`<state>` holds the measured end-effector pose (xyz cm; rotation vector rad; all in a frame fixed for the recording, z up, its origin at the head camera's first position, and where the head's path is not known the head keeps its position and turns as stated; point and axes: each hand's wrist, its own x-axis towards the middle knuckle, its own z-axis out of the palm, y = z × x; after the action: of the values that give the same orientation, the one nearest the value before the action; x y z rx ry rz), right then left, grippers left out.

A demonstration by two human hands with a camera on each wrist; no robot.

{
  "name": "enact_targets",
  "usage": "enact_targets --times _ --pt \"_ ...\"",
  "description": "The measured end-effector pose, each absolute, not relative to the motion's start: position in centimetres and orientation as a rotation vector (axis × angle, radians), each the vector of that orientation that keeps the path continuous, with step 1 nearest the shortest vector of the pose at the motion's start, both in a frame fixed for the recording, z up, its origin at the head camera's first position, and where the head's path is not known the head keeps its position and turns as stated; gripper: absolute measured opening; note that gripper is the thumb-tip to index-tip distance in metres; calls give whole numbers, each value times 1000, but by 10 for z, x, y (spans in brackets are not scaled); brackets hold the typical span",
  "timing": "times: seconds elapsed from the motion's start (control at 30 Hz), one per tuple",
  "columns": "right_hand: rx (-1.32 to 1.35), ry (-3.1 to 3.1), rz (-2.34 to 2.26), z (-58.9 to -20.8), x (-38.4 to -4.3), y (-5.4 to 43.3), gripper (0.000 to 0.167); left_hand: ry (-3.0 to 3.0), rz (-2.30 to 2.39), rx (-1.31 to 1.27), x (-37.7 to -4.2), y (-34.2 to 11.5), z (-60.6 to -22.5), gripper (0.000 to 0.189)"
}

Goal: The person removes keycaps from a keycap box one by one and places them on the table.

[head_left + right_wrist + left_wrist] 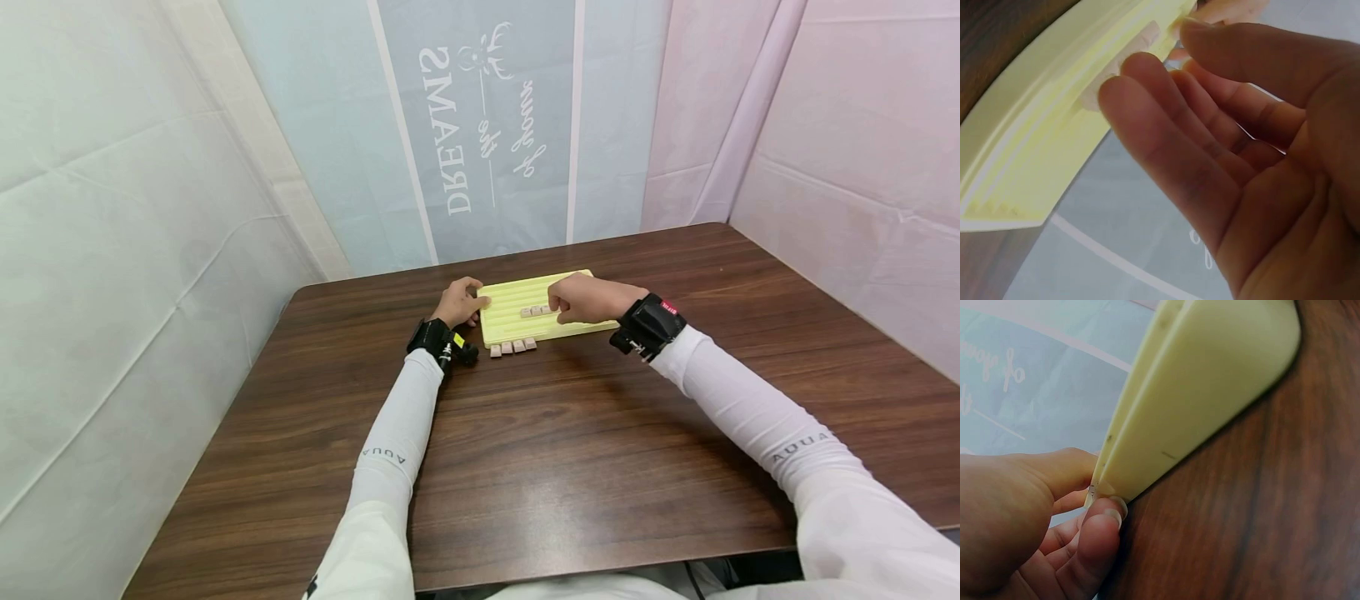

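A ridged yellow tray (501,327) lies on the table, and its corner fills much of the left wrist view. My left hand (457,304) pinches the tray's left edge between thumb and fingers. On the tray's ridges stands a short row of small beige keycap-like blocks (536,311). My right hand (588,298) is over the right part of that row. In the right wrist view its fingertips lie against the beige row (1125,59), with the thumb apart from them. The hand hides the row's right end. Several loose beige blocks (513,347) lie along the tray's near edge.
The dark wooden table (570,467) extends around the tray on all sides. Behind it hangs a grey-blue cloth (502,217) with lettering, and white cloth walls (847,208) stand at the sides. Both wrists wear black camera straps (651,323).
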<state>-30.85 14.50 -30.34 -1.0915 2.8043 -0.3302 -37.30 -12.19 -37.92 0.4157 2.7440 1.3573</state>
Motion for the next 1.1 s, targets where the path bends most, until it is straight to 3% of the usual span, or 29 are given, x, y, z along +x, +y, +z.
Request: enact_targets --times 0.07,0.23,0.33,1.1 --pt "-1085 2790 -345 -302 -309 148 8 2741 1360 418 -374 -122 -380 45" --pt "-1052 2740 -371 -299 -310 152 14 2738 1360 416 -378 -123 -383 45" --pt "-1025 2732 -372 -298 -310 155 4 2725 1370 412 -381 -124 -384 45" --pt "-930 2844 -418 -294 -320 166 12 2689 1380 398 -391 -126 -388 45"
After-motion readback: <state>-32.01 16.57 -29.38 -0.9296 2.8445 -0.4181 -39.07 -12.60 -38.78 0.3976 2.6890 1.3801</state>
